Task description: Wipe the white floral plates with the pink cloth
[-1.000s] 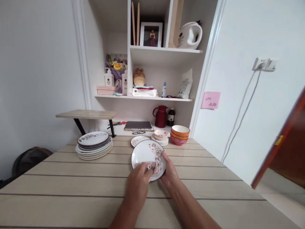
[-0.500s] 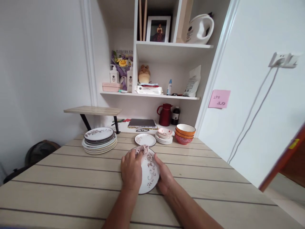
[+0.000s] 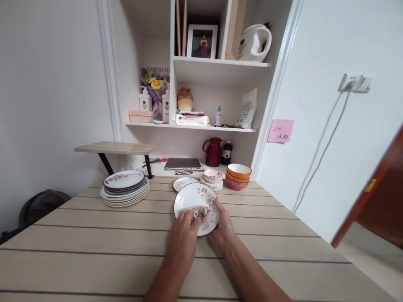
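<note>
A white plate with a brown flower pattern (image 3: pixel 192 198) is tilted up above the wooden table (image 3: pixel 94 243) in front of me. My right hand (image 3: pixel 224 224) grips its right rim from the side and below. My left hand (image 3: pixel 184 235) is closed on a small pinkish cloth (image 3: pixel 201 213) and presses it against the plate's lower face. The lower left part of the plate is hidden behind my left hand.
A stack of plates (image 3: pixel 125 189) sits at the left. A small plate (image 3: pixel 183 183), small saucers with a pink dish (image 3: pixel 212 177) and orange bowls (image 3: pixel 238 176) stand at the table's far edge. Shelves (image 3: pixel 214 130), a red jug (image 3: pixel 213 152) and a tablet (image 3: pixel 183 163) are behind.
The cloth in my left hand has slid from the plate's top edge down to its lower middle. The plate is tipped up more toward me again.
</note>
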The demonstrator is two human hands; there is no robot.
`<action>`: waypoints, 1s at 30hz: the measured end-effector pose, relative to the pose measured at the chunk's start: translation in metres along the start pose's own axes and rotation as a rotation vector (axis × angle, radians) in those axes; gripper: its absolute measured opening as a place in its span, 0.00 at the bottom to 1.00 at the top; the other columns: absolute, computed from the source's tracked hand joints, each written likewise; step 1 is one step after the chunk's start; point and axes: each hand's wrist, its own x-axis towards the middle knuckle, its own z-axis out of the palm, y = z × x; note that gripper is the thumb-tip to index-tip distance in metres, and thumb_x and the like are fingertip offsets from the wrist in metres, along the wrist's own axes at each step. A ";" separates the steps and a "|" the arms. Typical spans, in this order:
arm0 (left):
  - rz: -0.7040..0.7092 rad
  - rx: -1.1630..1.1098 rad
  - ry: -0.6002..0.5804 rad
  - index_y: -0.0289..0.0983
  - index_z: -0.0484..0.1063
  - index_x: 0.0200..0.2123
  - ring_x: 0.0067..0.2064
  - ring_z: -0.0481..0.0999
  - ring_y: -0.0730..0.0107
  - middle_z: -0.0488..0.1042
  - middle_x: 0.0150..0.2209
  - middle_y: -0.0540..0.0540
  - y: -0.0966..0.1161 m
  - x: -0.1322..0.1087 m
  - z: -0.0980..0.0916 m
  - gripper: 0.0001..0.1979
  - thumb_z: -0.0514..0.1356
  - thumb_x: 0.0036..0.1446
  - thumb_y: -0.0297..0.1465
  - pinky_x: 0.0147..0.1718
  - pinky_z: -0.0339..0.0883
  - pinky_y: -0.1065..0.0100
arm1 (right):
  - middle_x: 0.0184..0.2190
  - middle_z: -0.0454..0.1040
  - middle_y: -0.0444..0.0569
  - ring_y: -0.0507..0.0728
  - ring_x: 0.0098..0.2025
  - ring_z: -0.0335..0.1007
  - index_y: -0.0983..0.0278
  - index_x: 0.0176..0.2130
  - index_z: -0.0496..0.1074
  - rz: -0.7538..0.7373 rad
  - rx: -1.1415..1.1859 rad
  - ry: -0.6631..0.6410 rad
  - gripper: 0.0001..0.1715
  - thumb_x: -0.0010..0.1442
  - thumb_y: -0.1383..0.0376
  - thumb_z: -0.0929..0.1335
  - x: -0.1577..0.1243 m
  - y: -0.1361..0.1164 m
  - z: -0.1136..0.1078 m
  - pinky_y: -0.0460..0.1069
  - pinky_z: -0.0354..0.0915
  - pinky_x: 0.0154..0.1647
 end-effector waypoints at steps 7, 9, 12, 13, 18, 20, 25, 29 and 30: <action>0.100 -0.070 -0.008 0.43 0.71 0.53 0.51 0.70 0.62 0.71 0.50 0.43 -0.002 0.001 0.006 0.20 0.53 0.60 0.21 0.49 0.68 0.62 | 0.34 0.81 0.54 0.60 0.39 0.78 0.70 0.42 0.74 0.153 -0.017 -0.065 0.27 0.58 0.49 0.66 -0.001 0.011 0.001 0.54 0.70 0.47; 0.094 -0.067 0.005 0.43 0.71 0.52 0.50 0.70 0.62 0.71 0.50 0.43 -0.002 0.001 0.006 0.20 0.53 0.60 0.21 0.48 0.68 0.62 | 0.33 0.81 0.55 0.60 0.38 0.78 0.70 0.41 0.74 0.171 -0.029 -0.068 0.27 0.58 0.49 0.66 -0.001 0.014 0.002 0.54 0.70 0.47; 0.009 -0.020 0.026 0.45 0.72 0.52 0.50 0.70 0.60 0.71 0.50 0.43 -0.005 0.002 0.001 0.20 0.54 0.59 0.22 0.46 0.68 0.61 | 0.33 0.81 0.54 0.60 0.37 0.78 0.70 0.43 0.74 0.145 -0.059 -0.045 0.26 0.59 0.50 0.66 -0.003 0.018 0.004 0.55 0.70 0.46; -0.041 0.005 0.032 0.45 0.72 0.52 0.50 0.70 0.60 0.71 0.50 0.43 -0.008 0.003 -0.001 0.20 0.55 0.59 0.22 0.45 0.67 0.61 | 0.34 0.81 0.54 0.60 0.38 0.78 0.69 0.43 0.74 0.139 -0.067 -0.039 0.26 0.58 0.50 0.66 -0.004 0.019 0.006 0.55 0.70 0.47; -0.263 0.137 0.023 0.44 0.71 0.53 0.46 0.70 0.60 0.72 0.47 0.42 -0.021 0.006 -0.010 0.21 0.54 0.59 0.22 0.44 0.65 0.61 | 0.38 0.81 0.56 0.60 0.41 0.78 0.70 0.48 0.73 0.157 -0.095 -0.028 0.27 0.58 0.51 0.67 -0.008 0.021 0.009 0.55 0.69 0.48; -0.290 0.166 0.000 0.43 0.70 0.54 0.46 0.70 0.62 0.72 0.46 0.42 -0.023 0.006 -0.011 0.21 0.53 0.60 0.22 0.42 0.64 0.63 | 0.38 0.81 0.56 0.61 0.41 0.78 0.69 0.49 0.73 0.141 -0.090 -0.013 0.28 0.58 0.51 0.67 -0.008 0.020 0.008 0.56 0.69 0.48; -0.276 0.180 -0.060 0.43 0.69 0.55 0.45 0.69 0.63 0.72 0.46 0.43 -0.018 0.004 -0.008 0.22 0.51 0.60 0.22 0.41 0.64 0.66 | 0.37 0.81 0.55 0.61 0.41 0.78 0.68 0.48 0.73 0.091 -0.063 0.042 0.27 0.58 0.51 0.67 -0.005 0.014 0.004 0.57 0.69 0.49; -0.271 0.119 -0.070 0.44 0.68 0.56 0.47 0.68 0.63 0.71 0.47 0.44 -0.017 0.003 -0.005 0.24 0.50 0.60 0.21 0.44 0.64 0.66 | 0.38 0.81 0.55 0.61 0.41 0.78 0.68 0.48 0.73 0.059 -0.057 0.057 0.26 0.59 0.52 0.67 -0.006 0.012 0.004 0.56 0.69 0.49; -0.275 0.093 -0.072 0.44 0.68 0.56 0.48 0.68 0.63 0.71 0.47 0.44 -0.018 0.003 -0.005 0.24 0.50 0.60 0.21 0.45 0.64 0.66 | 0.38 0.81 0.55 0.61 0.42 0.78 0.68 0.48 0.73 0.054 -0.055 0.054 0.25 0.59 0.52 0.67 -0.006 0.012 0.005 0.56 0.69 0.49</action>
